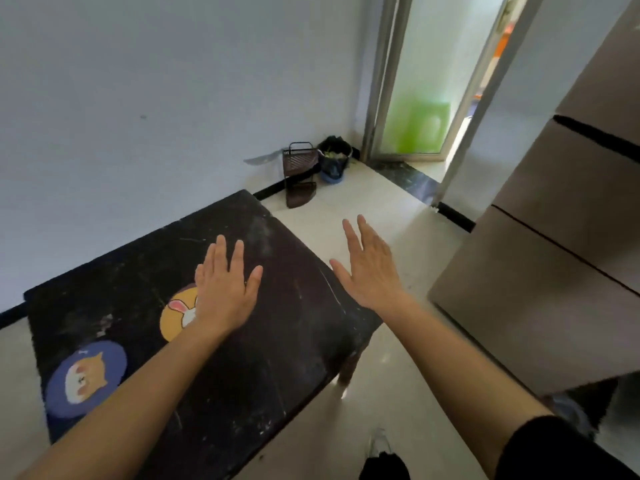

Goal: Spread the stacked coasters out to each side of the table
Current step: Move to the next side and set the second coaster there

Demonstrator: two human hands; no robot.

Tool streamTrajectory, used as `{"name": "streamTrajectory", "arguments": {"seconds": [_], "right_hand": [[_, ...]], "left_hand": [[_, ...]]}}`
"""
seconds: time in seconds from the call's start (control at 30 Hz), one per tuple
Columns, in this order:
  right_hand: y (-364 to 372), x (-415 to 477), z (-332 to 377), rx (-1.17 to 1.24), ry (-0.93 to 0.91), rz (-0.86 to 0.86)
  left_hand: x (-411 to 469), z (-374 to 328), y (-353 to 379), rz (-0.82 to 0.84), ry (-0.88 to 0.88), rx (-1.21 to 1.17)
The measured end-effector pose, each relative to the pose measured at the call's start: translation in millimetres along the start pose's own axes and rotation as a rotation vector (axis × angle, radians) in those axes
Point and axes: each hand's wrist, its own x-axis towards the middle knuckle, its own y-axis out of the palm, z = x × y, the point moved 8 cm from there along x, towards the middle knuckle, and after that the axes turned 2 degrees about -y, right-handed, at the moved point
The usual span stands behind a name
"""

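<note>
Coasters, blue (86,378) and yellow (178,315), lie apart; left hand (225,292) overlaps yellow, right hand (372,271) empty, both grips open.

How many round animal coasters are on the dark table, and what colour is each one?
Blue round coaster with an orange-and-white animal: 1
Orange round coaster with a white rabbit, partly hidden under the open left hand: 1
Total on the dark table: 2
</note>
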Motion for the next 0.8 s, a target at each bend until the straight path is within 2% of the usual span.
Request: {"name": "streamTrajectory", "arguments": {"seconds": [0.23,0.4,0.53,0.63,0.8], "right_hand": [[65,74,50,0.050,-0.282,0.223],[120,93,102,0.179,-0.294,0.433],[174,101,138,0.306,-0.222,0.553],[222,105,162,0.453,-0.061,0.664],[294,103,199,0.519,0.056,0.768]], "left_hand": [[-24,70,17,0.028,-0.420,-0.060],[-37,123,42,0.080,-0.595,-0.156],[-23,169,72,0.124,-0.689,-0.307],[-8,209,104,0.177,-0.769,-0.387],[11,261,162,0.261,-0.903,-0.610]]}}
